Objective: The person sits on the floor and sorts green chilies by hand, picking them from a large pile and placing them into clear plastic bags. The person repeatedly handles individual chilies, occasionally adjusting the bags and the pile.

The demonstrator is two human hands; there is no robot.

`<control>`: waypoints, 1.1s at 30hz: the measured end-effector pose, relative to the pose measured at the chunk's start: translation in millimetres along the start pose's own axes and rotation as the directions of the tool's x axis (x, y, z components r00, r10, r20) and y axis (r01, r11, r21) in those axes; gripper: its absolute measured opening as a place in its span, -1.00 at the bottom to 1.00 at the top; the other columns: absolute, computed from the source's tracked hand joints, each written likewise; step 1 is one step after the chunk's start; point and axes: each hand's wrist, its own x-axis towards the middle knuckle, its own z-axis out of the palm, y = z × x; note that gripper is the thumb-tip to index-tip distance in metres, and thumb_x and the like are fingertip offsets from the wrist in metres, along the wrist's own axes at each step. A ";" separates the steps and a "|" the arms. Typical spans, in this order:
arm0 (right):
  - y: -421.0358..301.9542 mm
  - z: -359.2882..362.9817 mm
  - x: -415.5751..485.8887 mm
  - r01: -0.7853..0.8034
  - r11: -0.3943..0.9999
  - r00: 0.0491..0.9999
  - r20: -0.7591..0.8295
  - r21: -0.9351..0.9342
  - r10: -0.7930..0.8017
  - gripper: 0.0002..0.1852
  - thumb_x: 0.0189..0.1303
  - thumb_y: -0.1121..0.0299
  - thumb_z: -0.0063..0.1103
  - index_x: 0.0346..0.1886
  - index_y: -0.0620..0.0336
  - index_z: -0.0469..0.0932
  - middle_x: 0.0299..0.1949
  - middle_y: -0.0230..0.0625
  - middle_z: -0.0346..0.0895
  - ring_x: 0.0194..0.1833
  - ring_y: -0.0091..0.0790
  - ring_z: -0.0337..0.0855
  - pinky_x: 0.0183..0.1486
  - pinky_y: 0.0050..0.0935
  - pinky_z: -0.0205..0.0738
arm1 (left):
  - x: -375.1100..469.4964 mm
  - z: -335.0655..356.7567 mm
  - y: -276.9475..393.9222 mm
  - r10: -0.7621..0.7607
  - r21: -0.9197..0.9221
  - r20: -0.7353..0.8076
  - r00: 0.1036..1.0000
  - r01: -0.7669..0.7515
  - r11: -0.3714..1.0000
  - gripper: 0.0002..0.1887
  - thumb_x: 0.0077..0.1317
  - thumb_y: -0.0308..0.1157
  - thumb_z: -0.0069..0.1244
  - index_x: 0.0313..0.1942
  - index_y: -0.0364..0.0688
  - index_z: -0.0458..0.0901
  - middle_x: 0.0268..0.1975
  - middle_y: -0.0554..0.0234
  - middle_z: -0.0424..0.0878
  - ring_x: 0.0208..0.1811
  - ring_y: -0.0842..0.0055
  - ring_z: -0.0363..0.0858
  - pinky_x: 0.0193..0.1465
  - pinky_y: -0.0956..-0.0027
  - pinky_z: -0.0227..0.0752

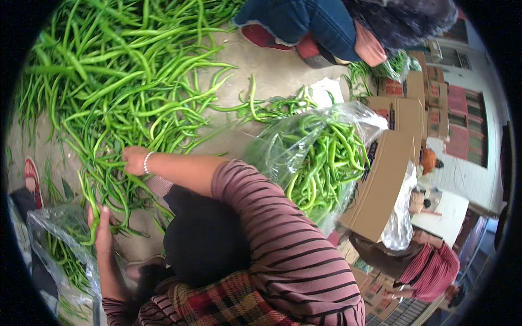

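A large heap of long green chili peppers covers the floor in front of me. My left hand holds a few green chili peppers upright between thumb and fingers, at the heap's near edge. My right hand, with a beaded bracelet at its wrist, reaches into the heap. Its fingers are curled on peppers, with the fingertips partly hidden. Beside my right arm, a clear plastic bag full of green chili peppers stands with its mouth spread.
A cardboard box stands behind the full bag. Another plastic bag with peppers lies at left, near a person's red shoe. Someone in jeans crouches at the top. A person in a striped top is near stacked boxes at right.
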 end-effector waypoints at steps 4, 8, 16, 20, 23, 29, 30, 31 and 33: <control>15.8 6.6 12.4 -0.086 0.996 0.996 -0.021 -0.012 0.085 -0.67 -0.07 0.31 0.18 -0.17 0.20 0.57 -0.27 -0.04 0.59 -0.17 -0.05 0.60 -0.06 -0.21 0.47 | 61.6 23.1 -6.6 -0.021 0.016 0.022 1.000 0.021 1.000 -0.86 0.34 -0.32 -0.07 -0.27 -0.17 0.36 -0.52 0.40 0.36 -0.55 0.67 0.28 -0.46 0.56 0.20; -0.3 -18.8 -27.7 0.001 0.951 0.934 -0.339 0.309 0.109 -0.76 -0.08 0.44 0.19 -0.27 0.21 0.47 -0.36 -0.11 0.58 -0.29 -0.08 0.60 -0.18 -0.25 0.47 | 77.1 33.3 -9.9 0.022 -0.155 0.017 1.000 -0.019 0.988 -0.87 0.36 -0.34 -0.08 -0.26 -0.16 0.35 -0.48 0.36 0.38 -0.54 0.64 0.30 -0.44 0.54 0.25; -56.0 -69.3 -64.8 0.531 0.819 0.710 -0.642 0.217 -0.290 -0.80 0.00 0.53 0.01 -0.26 0.19 0.34 -0.44 -0.11 0.50 -0.34 0.02 0.54 -0.26 -0.10 0.39 | 81.5 26.0 19.7 -0.024 -0.468 -0.037 0.999 0.004 0.884 -0.87 0.36 -0.36 -0.06 -0.27 -0.14 0.33 -0.41 0.36 0.37 -0.48 0.65 0.30 -0.42 0.56 0.24; -52.8 -58.2 -51.9 0.166 0.967 0.950 -0.293 0.194 -0.105 -0.75 0.06 0.37 -0.01 -0.19 0.26 0.37 -0.40 0.08 0.50 -0.32 0.13 0.54 -0.20 -0.02 0.41 | 85.3 33.1 23.2 -0.077 -0.424 0.115 0.990 0.119 0.898 -0.68 0.34 -0.29 -0.01 0.02 -0.21 0.39 -0.38 0.45 0.38 -0.46 0.72 0.30 -0.39 0.60 0.23; -54.7 -36.1 -51.7 0.192 0.981 0.963 -0.193 -0.008 -0.190 -0.74 0.05 0.34 0.01 -0.21 0.29 0.42 -0.39 0.08 0.53 -0.29 0.14 0.56 -0.17 -0.02 0.43 | 89.4 28.3 -5.7 -0.103 -0.252 0.162 0.981 0.142 0.957 -0.62 0.30 -0.26 0.05 0.06 -0.19 0.40 -0.36 0.48 0.40 -0.40 0.73 0.32 -0.40 0.59 0.25; -54.7 -33.4 -59.6 0.263 0.962 0.951 -0.153 -0.066 -0.271 -0.76 0.08 0.30 0.02 -0.26 0.29 0.45 -0.43 0.01 0.55 -0.32 0.10 0.58 -0.20 0.00 0.43 | 76.4 48.9 10.8 -0.254 -0.383 0.080 0.964 0.265 0.885 -0.64 0.29 -0.26 0.07 0.03 -0.16 0.43 -0.36 0.48 0.42 -0.41 0.71 0.31 -0.37 0.59 0.25; -55.8 -36.2 -59.8 0.277 0.958 0.941 -0.178 -0.080 -0.287 -0.76 0.10 0.29 0.03 -0.27 0.26 0.44 -0.44 0.01 0.54 -0.34 0.08 0.58 -0.23 -0.01 0.43 | 77.6 38.8 8.7 -0.239 -0.332 0.129 0.962 0.269 0.904 -0.66 0.31 -0.26 0.04 0.02 -0.17 0.43 -0.34 0.47 0.42 -0.41 0.71 0.30 -0.36 0.62 0.22; -56.8 -39.8 -57.7 0.240 0.970 0.943 -0.228 -0.044 -0.243 -0.77 0.11 0.28 0.03 -0.26 0.24 0.44 -0.46 0.01 0.54 -0.36 0.08 0.58 -0.25 -0.01 0.44 | 82.5 26.1 6.3 -0.200 -0.388 0.189 0.961 0.260 0.884 -0.67 0.31 -0.26 0.02 0.02 -0.18 0.43 -0.34 0.47 0.42 -0.41 0.72 0.31 -0.38 0.63 0.21; -53.0 -49.8 -45.1 0.128 0.991 0.935 -0.329 -0.046 -0.136 -0.77 0.14 0.26 0.04 -0.24 0.20 0.42 -0.52 0.00 0.52 -0.46 0.06 0.56 -0.36 -0.02 0.43 | 90.7 -5.7 7.0 -0.104 -0.481 0.251 0.962 0.217 0.850 -0.68 0.32 -0.26 0.00 0.01 -0.20 0.43 -0.34 0.47 0.42 -0.41 0.73 0.31 -0.40 0.65 0.18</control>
